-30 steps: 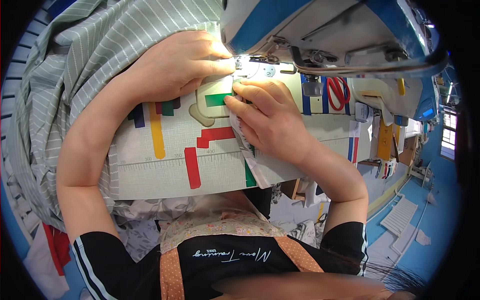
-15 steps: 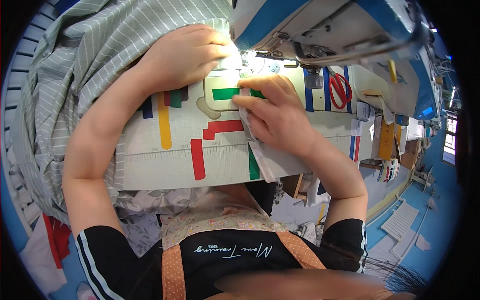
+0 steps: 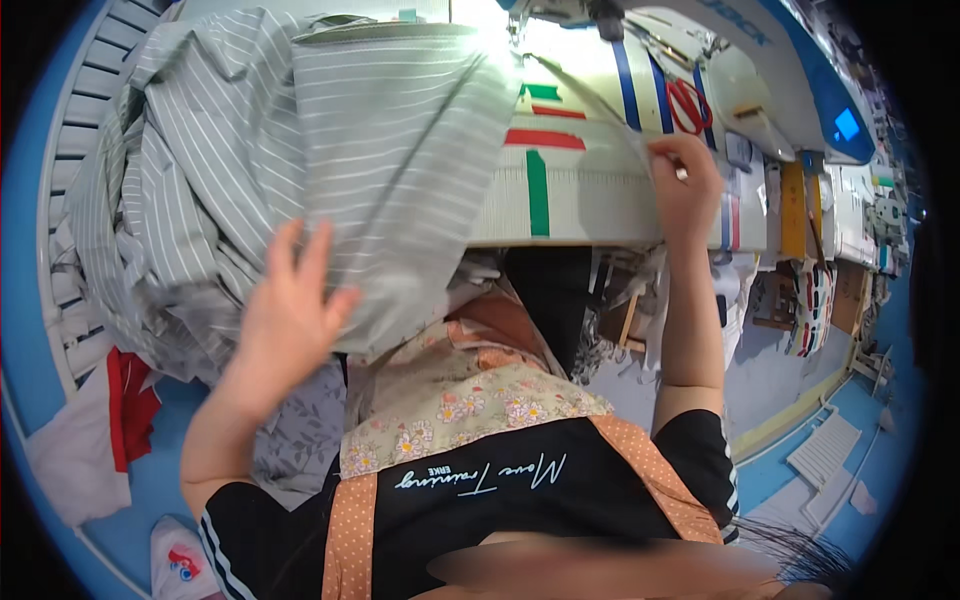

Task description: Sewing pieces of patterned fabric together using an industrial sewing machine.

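My left hand is raised with the fingers spread, the palm pressed flat against the hanging edge of the striped grey cloth. It grips nothing — it only rests on the fabric. That cloth is a big heap, grey-green with thin white stripes, piled over the left half of the table and spilling down past the front edge toward my lap.

My right hand is up at the table's right side, the fingers drawn together in a pinch on a thin strip of the same pale fabric or a thread; I cannot tell which. The strip runs taut from the fingers up and left toward the needle area of the sewing machine, whose white and blue body arcs across the top right.

The table top is pale, ruled with fine lines, and carries coloured tape marks — a green bar standing upright near the front edge, a red bar lying across just above it. A pair of red-handled scissors lies by the machine, just above my right hand.

Down at the lower left, on the blue floor, a red and white piece of cloth lies apart from the heap.
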A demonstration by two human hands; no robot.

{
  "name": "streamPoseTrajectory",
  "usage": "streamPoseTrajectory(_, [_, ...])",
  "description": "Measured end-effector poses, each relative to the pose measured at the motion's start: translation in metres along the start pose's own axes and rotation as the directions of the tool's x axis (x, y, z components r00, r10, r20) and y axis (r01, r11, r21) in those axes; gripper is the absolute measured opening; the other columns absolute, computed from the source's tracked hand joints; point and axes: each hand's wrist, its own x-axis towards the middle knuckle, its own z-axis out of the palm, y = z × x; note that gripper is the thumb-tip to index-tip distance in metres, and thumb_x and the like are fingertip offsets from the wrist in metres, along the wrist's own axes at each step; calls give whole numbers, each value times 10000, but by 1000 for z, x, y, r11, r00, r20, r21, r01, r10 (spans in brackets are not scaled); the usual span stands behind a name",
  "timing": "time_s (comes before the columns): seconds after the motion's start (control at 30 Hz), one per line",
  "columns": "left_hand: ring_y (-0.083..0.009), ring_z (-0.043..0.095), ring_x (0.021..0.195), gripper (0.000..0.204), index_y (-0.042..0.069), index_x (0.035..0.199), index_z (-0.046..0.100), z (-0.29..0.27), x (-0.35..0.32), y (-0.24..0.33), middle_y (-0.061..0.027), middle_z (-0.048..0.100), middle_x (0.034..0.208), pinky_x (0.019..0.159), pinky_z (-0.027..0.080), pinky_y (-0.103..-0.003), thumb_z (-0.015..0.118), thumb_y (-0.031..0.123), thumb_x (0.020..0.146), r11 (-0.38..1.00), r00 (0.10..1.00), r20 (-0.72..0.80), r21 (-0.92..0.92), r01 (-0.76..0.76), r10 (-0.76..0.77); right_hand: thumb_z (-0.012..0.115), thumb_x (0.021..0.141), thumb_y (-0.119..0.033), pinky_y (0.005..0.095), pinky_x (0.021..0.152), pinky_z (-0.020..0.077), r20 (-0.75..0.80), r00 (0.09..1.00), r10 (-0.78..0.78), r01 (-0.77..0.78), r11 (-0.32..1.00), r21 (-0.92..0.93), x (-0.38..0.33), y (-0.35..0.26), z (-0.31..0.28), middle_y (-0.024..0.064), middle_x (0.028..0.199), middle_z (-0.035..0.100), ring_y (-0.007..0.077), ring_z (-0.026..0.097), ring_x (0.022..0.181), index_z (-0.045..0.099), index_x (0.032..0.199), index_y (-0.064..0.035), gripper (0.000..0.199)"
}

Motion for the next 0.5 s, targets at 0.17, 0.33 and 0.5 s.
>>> streamPoseTrajectory(0.17, [-374,640,1096,519,13,1409,493,-22,-32,7,-259,519,1373,949,512,-422,617,242,960,857,987,155,-512,53,32,655,895,-38,231,666,507,285,927,244,-374,648,663,-92,-72,19,73,1035,735,104,647,882,671,1088,7,199])
streamPoseTrajectory(0.33, [-326,654,1089,403,4,1333,573,-51,43,-15,-199,653,1245,954,497,-377,596,183,973,881,978,-151,-431,-197,145,647,936,-116,312,811,547,498,827,260,-561,344,753,-129,-96,96,116,1292,637,182,656,1027,556,1299,-15,388])
streamPoseTrajectory(0.5, [-401,594,1171,545,65,1403,530,-21,123,-36,-242,619,1285,1003,472,-424,618,354,950,919,846,-376,42,-392,378,648,937,-130,370,853,563,584,806,96,-572,-129,810,-126,-137,150,117,1222,641,218,658,1001,500,1343,-3,450])
